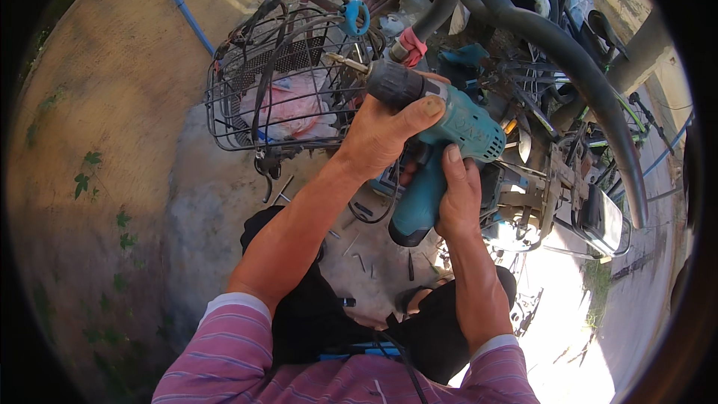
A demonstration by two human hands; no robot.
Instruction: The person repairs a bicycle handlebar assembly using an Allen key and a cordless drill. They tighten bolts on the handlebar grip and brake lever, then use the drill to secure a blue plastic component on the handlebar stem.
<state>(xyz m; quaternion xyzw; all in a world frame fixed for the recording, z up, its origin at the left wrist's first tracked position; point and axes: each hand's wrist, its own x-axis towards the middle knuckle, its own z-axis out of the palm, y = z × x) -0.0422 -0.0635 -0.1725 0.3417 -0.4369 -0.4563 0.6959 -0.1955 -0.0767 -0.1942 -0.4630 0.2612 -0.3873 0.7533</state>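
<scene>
I hold a teal cordless drill (460,123) with both hands above the ground. My left hand (385,135) wraps over the drill's front, just behind the black chuck, thumb lying along the teal body. My right hand (458,191) grips the teal handle from the right. The drill's metal bit (345,62) points up and left toward a black wire basket (224,90). Inside the basket lies a pink plastic bag (288,108).
A thick curved black bar (568,52) arcs over the right side above tangled bike parts and cables. A blue ring tool (356,16) hangs at the basket's top. Loose screws and small metal parts (359,258) lie on the concrete ground near my knees.
</scene>
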